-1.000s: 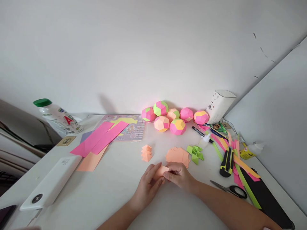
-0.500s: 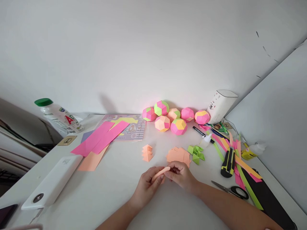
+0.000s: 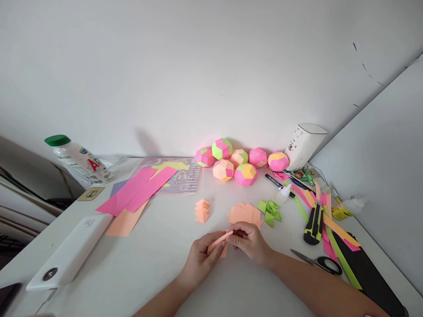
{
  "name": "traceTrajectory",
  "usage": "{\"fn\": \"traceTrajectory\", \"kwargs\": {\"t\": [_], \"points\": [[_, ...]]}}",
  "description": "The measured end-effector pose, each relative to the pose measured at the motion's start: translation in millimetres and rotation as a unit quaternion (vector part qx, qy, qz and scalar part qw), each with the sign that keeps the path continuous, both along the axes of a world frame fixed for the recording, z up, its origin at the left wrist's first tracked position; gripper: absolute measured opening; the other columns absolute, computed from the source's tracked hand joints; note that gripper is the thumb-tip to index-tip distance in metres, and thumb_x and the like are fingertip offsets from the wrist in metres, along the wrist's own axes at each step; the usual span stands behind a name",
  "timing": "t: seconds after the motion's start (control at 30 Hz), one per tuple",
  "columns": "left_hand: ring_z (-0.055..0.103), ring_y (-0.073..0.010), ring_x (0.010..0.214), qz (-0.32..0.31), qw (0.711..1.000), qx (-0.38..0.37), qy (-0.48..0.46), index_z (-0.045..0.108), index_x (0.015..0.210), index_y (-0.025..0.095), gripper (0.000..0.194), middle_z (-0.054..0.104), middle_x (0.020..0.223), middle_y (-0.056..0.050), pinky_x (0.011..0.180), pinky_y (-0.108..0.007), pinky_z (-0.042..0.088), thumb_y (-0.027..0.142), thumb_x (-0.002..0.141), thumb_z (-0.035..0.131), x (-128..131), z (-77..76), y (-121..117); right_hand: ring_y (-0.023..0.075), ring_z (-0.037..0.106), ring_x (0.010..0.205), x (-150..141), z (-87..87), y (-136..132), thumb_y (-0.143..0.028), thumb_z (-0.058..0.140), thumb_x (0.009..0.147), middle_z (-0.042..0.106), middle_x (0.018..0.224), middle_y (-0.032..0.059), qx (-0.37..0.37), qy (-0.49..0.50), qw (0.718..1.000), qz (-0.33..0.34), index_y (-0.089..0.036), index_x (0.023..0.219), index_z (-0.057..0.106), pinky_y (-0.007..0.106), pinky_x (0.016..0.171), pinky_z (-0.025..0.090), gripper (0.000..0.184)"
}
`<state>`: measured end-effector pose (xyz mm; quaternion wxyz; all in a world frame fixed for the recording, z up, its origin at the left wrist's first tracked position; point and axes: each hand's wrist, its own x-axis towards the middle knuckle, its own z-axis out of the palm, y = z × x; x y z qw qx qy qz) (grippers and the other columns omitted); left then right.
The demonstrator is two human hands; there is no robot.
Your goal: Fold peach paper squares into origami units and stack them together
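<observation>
Between both hands is a small piece of peach paper [image 3: 222,240], seen nearly edge-on and partly covered by fingers. My left hand [image 3: 204,255] pinches its left end. My right hand [image 3: 249,242] is closed on the right end with thumb and fingertips. Just beyond the hands lies a stack of peach paper pieces [image 3: 244,213]. Left of that stack stand several folded peach units [image 3: 202,211] nested in a row. Folded green paper pieces [image 3: 270,212] sit to its right.
Several multicoloured paper balls [image 3: 246,175] rest against the wall. Scissors [image 3: 315,261], a utility knife [image 3: 313,223] and paper strips [image 3: 343,259] lie at right. Pink paper sheets [image 3: 152,189], a white device [image 3: 69,253] and a green-capped bottle [image 3: 79,160] are at left.
The peach paper has tilted from showing its flat face to nearly edge-on, and a lower part of it now shows beneath the fingers. Both hands have stayed in about the same place.
</observation>
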<state>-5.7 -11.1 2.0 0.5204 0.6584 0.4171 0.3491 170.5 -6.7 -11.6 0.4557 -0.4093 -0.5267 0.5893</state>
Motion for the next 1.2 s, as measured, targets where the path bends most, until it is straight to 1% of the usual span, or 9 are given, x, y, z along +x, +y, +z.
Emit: {"fn": "traceTrajectory", "kwargs": {"t": [0.17, 0.37, 0.53, 0.8, 1.03, 1.2], "points": [[0.062, -0.0195, 0.078, 0.005, 1.000, 0.006, 0.021, 0.066, 0.107, 0.018, 0.034, 0.070, 0.081, -0.005, 0.072, -0.030, 0.050, 0.038, 0.087, 0.048, -0.1, -0.4, -0.1, 0.0081, 0.051, 0.052, 0.6, 3.0, -0.2, -0.030, 0.067, 0.077, 0.057, 0.066, -0.0011, -0.005, 0.002, 1.000, 0.004, -0.016, 0.080, 0.066, 0.021, 0.049, 0.043, 0.014], [0.061, -0.0188, 0.072, 0.010, 0.999, 0.008, 0.033, 0.068, 0.105, 0.018, 0.035, 0.069, 0.077, -0.005, 0.067, -0.029, 0.050, 0.039, 0.087, 0.047, 0.5, -0.4, 0.1, 0.0088, 0.051, 0.051, 0.4, 4.5, 0.3, -0.034, 0.067, 0.076, 0.057, 0.065, -0.0008, -0.001, -0.013, 1.000, 0.003, -0.015, 0.076, 0.065, 0.022, 0.048, 0.043, 0.019], [0.061, -0.0188, 0.073, 0.008, 1.000, 0.011, 0.027, 0.068, 0.104, 0.018, 0.034, 0.068, 0.077, -0.005, 0.070, -0.029, 0.051, 0.038, 0.087, 0.047, 0.4, 0.3, 0.4, 0.0086, 0.051, 0.050, 0.1, 5.7, 0.6, -0.034, 0.067, 0.076, 0.056, 0.063, -0.0013, 0.003, -0.014, 1.000, 0.005, -0.015, 0.074, 0.064, 0.021, 0.047, 0.042, 0.019], [0.061, -0.0203, 0.076, -0.008, 1.000, 0.007, 0.022, 0.068, 0.103, 0.018, 0.034, 0.066, 0.069, -0.004, 0.066, -0.027, 0.050, 0.039, 0.087, 0.047, 0.0, -2.3, 0.6, 0.0089, 0.051, 0.051, 0.6, 7.2, 2.0, -0.037, 0.068, 0.073, 0.055, 0.063, -0.0016, -0.015, -0.008, 1.000, 0.008, -0.016, 0.073, 0.064, 0.022, 0.048, 0.043, 0.022], [0.059, -0.0181, 0.066, -0.005, 1.000, 0.015, 0.018, 0.070, 0.096, 0.017, 0.035, 0.065, 0.064, -0.003, 0.059, -0.026, 0.049, 0.042, 0.086, 0.047, -0.5, -1.3, -0.5, 0.0088, 0.050, 0.052, 1.4, 5.7, 2.2, -0.035, 0.069, 0.074, 0.055, 0.064, -0.0014, -0.012, -0.005, 1.000, 0.010, -0.016, 0.072, 0.063, 0.022, 0.049, 0.041, 0.020], [0.059, -0.0184, 0.066, 0.002, 1.000, 0.010, 0.018, 0.070, 0.097, 0.017, 0.038, 0.065, 0.064, -0.003, 0.056, -0.026, 0.048, 0.045, 0.085, 0.048, 0.1, -1.5, -0.4, 0.0088, 0.049, 0.052, 1.8, 9.1, 1.6, -0.036, 0.069, 0.073, 0.055, 0.064, -0.0015, -0.010, -0.008, 1.000, 0.008, -0.016, 0.069, 0.063, 0.023, 0.048, 0.040, 0.022]]}}
